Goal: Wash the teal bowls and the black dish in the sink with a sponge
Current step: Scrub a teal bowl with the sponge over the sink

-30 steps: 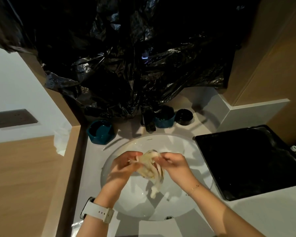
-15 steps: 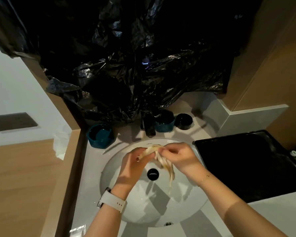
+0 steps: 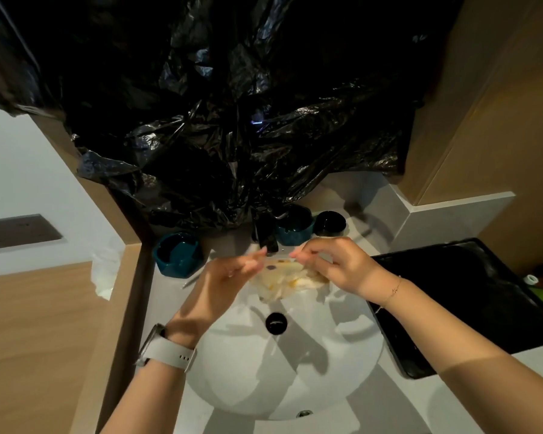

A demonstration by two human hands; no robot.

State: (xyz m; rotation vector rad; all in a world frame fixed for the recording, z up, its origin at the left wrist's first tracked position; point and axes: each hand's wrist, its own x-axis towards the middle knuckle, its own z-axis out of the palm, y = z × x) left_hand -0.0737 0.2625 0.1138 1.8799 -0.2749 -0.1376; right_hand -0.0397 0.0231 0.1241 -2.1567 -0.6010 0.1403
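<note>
- Both hands up over the back half of the sink [image 3: 351,380], just under the black tap [image 3: 265,234].
- Left hand [image 3: 229,277] with fingers [image 3: 254,260] pinched on the left edge of the pale, yellow-stained sponge cloth [image 3: 282,281]; right hand [image 3: 336,264] with fingers [image 3: 298,254] curled on its right edge — stretched between the two, long axis running left to right, lower part hanging toward the drain [image 3: 276,323].
- Nothing being washed yet, judging by the dishes: all three on the tabletop [image 3: 452,411] behind the basin.
- Left teal bowl [image 3: 177,253] just beyond and left of the left hand — nearest reach for that side.
- Second teal bowl [image 3: 293,227] behind the tap; black dish [image 3: 329,223] just right of it, both straight past the right hand.
- Likely next: free one hand from the cloth, reach forward for a bowl.
</note>
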